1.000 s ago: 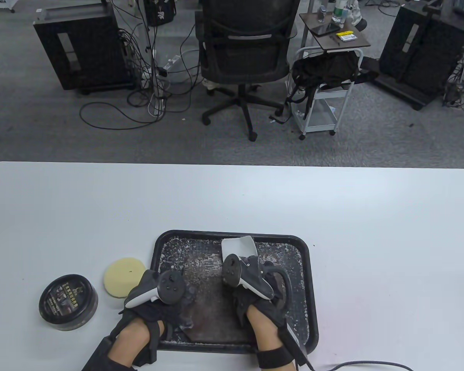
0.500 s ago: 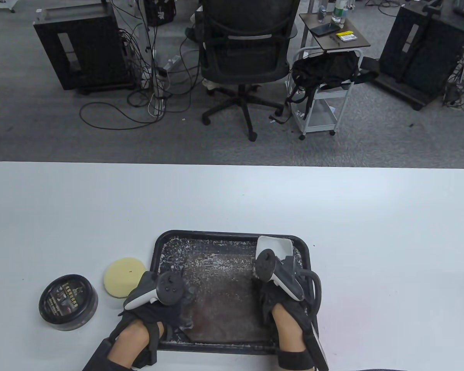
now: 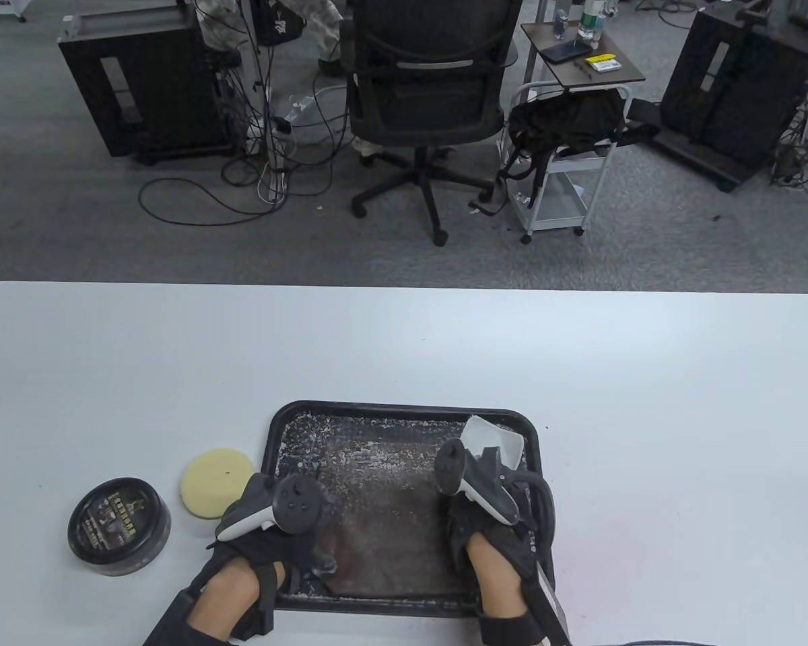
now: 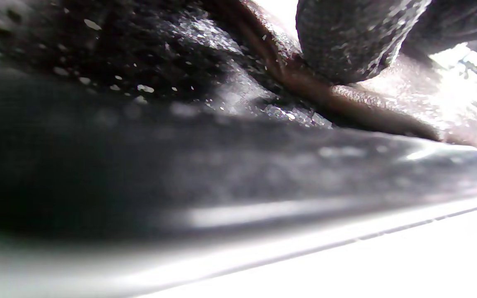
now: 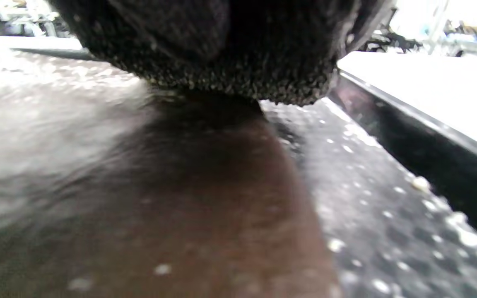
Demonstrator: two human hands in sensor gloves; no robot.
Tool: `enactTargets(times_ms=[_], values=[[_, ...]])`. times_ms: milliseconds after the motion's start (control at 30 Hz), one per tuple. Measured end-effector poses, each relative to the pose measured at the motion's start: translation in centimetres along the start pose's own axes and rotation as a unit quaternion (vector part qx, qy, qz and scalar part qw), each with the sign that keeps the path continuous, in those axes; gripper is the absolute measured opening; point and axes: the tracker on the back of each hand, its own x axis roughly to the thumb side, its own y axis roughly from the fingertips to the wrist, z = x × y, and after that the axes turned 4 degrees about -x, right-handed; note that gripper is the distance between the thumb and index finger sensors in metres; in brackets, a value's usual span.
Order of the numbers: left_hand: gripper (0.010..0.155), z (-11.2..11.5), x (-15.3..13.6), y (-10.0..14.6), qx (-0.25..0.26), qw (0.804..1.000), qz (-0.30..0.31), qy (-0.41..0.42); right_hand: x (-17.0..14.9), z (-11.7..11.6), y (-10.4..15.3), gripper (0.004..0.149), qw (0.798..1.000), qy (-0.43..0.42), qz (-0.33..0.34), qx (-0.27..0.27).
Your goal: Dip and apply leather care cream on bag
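Pressing down at the near left corner of the black tray (image 3: pixel 279 431), your left hand (image 3: pixel 276 531) rests on the brown leather bag (image 3: pixel 384 531) lying flat in it; whether those fingers curl, you cannot tell. Your right hand (image 3: pixel 488 531) sits on the bag's right side, clutching a white cloth (image 3: pixel 491 441). Left of the tray lie a yellow sponge (image 3: pixel 212 481) and the closed cream tin (image 3: pixel 118 525) on the white table (image 3: pixel 404 350).

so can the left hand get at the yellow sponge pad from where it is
Probably yes. The left hand rests at the tray's left edge, and the yellow sponge pad lies on bare table just beside it, with nothing between. The cream tin sits farther left, out of the way.
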Motion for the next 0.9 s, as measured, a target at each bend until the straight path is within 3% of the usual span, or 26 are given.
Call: enactTargets(times_ms=[267, 767, 900], values=[[0.1, 0.0, 0.0, -0.1, -0.003, 1.0, 0.001, 0.007, 4.5, -0.6, 0.7, 0.054, 0.997, 0.049, 0.059, -0.016], [0.106, -0.1, -0.2, -0.2, -0.01, 1.0, -0.003, 0.009, 10.8, -1.3, 1.9, 0.056, 0.985, -0.024, 0.167, -0.024], [0.107, 0.0, -0.3, -0.2, -0.017, 1.0, -0.003, 0.023, 12.1, -1.5, 2.1, 0.056, 0.972, -0.067, 0.224, -0.007]])
